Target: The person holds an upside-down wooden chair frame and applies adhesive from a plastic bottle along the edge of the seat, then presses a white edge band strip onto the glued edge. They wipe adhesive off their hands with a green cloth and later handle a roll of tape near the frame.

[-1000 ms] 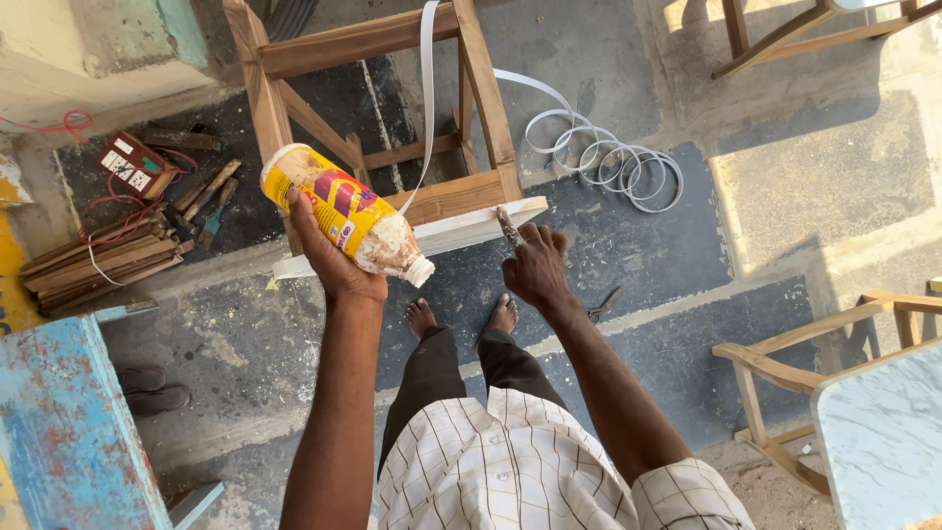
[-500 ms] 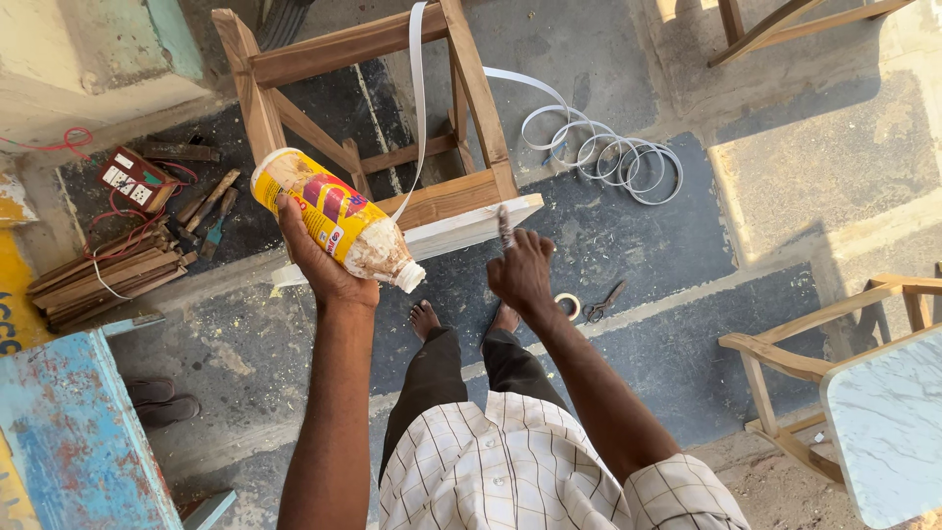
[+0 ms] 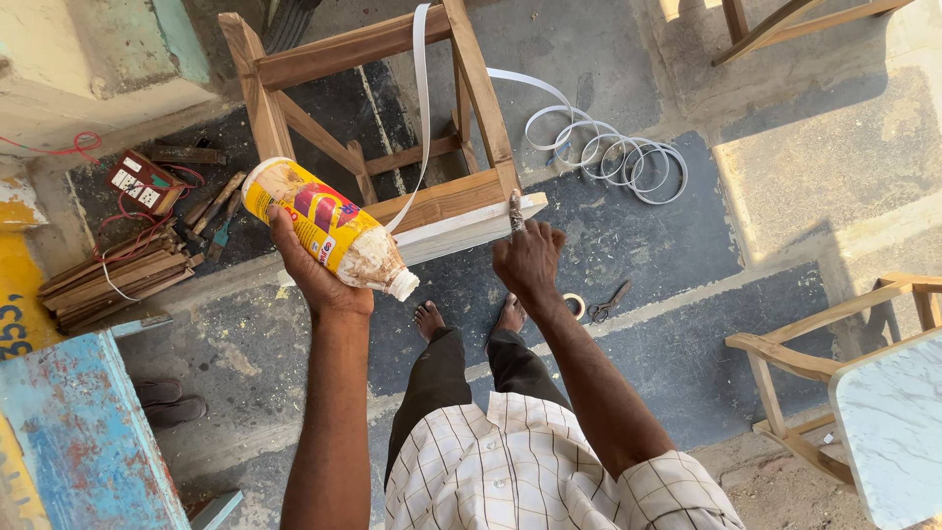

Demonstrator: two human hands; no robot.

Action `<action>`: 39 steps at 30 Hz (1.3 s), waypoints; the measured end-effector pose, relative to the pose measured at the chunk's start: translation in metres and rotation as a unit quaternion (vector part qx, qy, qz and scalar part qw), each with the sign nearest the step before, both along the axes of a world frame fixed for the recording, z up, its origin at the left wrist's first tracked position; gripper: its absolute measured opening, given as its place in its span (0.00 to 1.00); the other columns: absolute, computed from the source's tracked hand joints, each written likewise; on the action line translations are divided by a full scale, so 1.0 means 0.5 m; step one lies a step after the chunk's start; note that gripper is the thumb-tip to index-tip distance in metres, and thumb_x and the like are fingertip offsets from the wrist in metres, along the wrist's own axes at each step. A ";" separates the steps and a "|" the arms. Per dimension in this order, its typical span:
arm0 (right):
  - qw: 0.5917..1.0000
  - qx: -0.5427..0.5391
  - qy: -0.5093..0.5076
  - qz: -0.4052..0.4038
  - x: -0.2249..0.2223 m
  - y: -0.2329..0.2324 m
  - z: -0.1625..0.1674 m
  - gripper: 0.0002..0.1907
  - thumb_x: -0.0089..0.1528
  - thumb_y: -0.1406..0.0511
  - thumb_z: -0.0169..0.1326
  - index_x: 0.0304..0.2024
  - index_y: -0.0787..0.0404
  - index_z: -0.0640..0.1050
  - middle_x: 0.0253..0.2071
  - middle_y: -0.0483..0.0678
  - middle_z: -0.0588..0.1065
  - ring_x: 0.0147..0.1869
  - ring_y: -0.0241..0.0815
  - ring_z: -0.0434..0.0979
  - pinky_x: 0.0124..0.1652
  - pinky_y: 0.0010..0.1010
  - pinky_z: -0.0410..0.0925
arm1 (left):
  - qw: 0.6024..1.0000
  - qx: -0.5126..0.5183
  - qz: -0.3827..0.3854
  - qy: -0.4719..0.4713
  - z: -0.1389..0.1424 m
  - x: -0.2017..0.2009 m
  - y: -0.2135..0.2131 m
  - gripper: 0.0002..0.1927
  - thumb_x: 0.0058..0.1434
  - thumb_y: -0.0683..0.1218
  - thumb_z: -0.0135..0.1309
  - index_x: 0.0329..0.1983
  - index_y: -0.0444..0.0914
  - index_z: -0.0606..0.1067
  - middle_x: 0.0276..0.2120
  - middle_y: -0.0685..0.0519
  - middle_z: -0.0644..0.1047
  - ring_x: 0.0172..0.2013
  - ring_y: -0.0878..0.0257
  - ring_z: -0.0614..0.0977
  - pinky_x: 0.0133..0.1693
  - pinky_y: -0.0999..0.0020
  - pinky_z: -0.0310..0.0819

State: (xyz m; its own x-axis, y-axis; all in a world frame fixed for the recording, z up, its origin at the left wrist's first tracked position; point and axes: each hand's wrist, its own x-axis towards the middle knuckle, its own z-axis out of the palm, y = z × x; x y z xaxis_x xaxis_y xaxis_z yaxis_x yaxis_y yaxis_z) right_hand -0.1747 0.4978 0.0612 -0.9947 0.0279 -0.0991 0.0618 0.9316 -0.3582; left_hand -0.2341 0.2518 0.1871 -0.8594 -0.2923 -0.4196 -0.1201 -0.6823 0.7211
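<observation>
Head view, centre frame: left hand [image 3: 316,280] clamped on a tilted glue bottle [image 3: 329,229] (nozzle down), right hand [image 3: 528,260] open, forefinger smearing the white strip [image 3: 471,224] on the wooden frame [image 3: 442,196]. Gluing seems underway; next, even spreading.

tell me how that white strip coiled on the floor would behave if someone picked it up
The white strip would probably be floppy: it drapes over the wooden frame and sags down to the floor. It looks thin and flat, so likely light. The loose coils suggest it springs back into loops and may tangle or trail when lifted.
</observation>
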 end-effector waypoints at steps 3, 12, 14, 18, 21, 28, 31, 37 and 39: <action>0.995 0.019 0.043 0.084 0.001 -0.014 -0.015 0.14 0.57 0.62 0.49 0.39 0.64 0.78 0.27 0.45 0.64 0.37 0.41 0.61 0.48 0.43 0.55 | 1.000 0.000 -0.005 0.005 0.001 0.000 -0.001 0.47 0.55 0.72 0.57 0.69 0.43 0.60 0.53 0.51 0.74 0.53 0.60 0.82 0.56 0.54 0.85; 0.997 0.015 -0.002 0.079 0.027 -0.021 -0.024 0.16 0.58 0.61 0.49 0.39 0.65 0.81 0.28 0.47 0.68 0.39 0.41 0.63 0.51 0.43 0.55 | 0.999 -0.026 -0.017 -0.011 0.010 -0.004 0.001 0.49 0.53 0.74 0.55 0.69 0.44 0.57 0.53 0.50 0.73 0.54 0.60 0.83 0.54 0.52 0.82; 0.998 0.009 0.041 0.051 0.031 -0.028 -0.016 0.23 0.58 0.62 0.49 0.50 0.71 0.78 0.28 0.47 0.69 0.38 0.41 0.64 0.50 0.44 0.55 | 1.000 -0.024 -0.016 -0.002 0.012 -0.003 0.001 0.50 0.54 0.73 0.56 0.70 0.42 0.57 0.53 0.49 0.73 0.54 0.60 0.82 0.54 0.52 0.81; 0.995 0.028 -0.066 0.070 0.033 -0.049 -0.006 0.16 0.61 0.60 0.48 0.42 0.67 0.77 0.32 0.47 0.70 0.43 0.41 0.64 0.54 0.44 0.55 | 1.000 -0.022 -0.010 -0.011 0.013 -0.003 -0.004 0.49 0.53 0.73 0.55 0.69 0.43 0.58 0.53 0.50 0.74 0.54 0.60 0.82 0.54 0.53 0.83; 0.989 0.013 -0.096 0.110 0.026 -0.049 -0.003 0.15 0.63 0.61 0.46 0.28 0.60 0.79 0.31 0.46 0.69 0.43 0.40 0.65 0.57 0.43 0.56 | 1.000 -0.004 -0.015 0.015 0.013 -0.003 -0.011 0.47 0.56 0.73 0.56 0.69 0.42 0.59 0.53 0.50 0.74 0.54 0.61 0.82 0.55 0.54 0.85; 0.994 -0.019 -0.077 0.072 0.012 -0.105 0.012 0.12 0.62 0.62 0.47 0.30 0.61 0.77 0.27 0.47 0.69 0.38 0.43 0.64 0.49 0.40 0.56 | 1.000 0.002 0.010 0.008 0.011 0.000 -0.027 0.46 0.56 0.72 0.55 0.68 0.43 0.60 0.53 0.51 0.74 0.53 0.61 0.82 0.56 0.55 0.85; 0.989 0.029 -0.021 0.147 0.013 -0.127 0.012 0.13 0.59 0.59 0.50 0.31 0.62 0.78 0.30 0.47 0.71 0.42 0.41 0.68 0.55 0.41 0.58 | 1.000 0.004 -0.004 0.013 0.009 -0.001 -0.027 0.46 0.56 0.72 0.56 0.69 0.43 0.60 0.53 0.51 0.74 0.54 0.60 0.81 0.56 0.53 0.84; 0.993 -0.001 -0.102 0.066 0.013 -0.149 0.001 0.11 0.63 0.62 0.51 0.33 0.63 0.79 0.33 0.48 0.73 0.38 0.42 0.68 0.49 0.41 0.60 | 1.000 0.001 0.004 0.013 0.011 -0.004 -0.024 0.47 0.57 0.72 0.55 0.71 0.42 0.58 0.55 0.50 0.73 0.55 0.59 0.81 0.58 0.53 0.83; 0.991 0.004 0.041 0.124 0.019 -0.171 0.001 0.21 0.59 0.60 0.52 0.51 0.65 0.78 0.30 0.48 0.73 0.36 0.43 0.70 0.47 0.40 0.61 | 1.000 -0.002 -0.008 0.007 0.010 -0.004 -0.018 0.47 0.57 0.72 0.55 0.71 0.42 0.58 0.54 0.50 0.73 0.55 0.59 0.81 0.57 0.52 0.83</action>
State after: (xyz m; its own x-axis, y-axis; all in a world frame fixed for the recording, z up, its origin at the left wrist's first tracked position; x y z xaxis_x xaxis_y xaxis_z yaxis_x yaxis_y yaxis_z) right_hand -0.1651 0.4122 0.0619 -0.9759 -0.2174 -0.0187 -0.1978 0.9176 -0.3449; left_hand -0.2360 0.2428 0.1921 -0.8693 -0.2811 -0.4066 -0.1204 -0.6774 0.7257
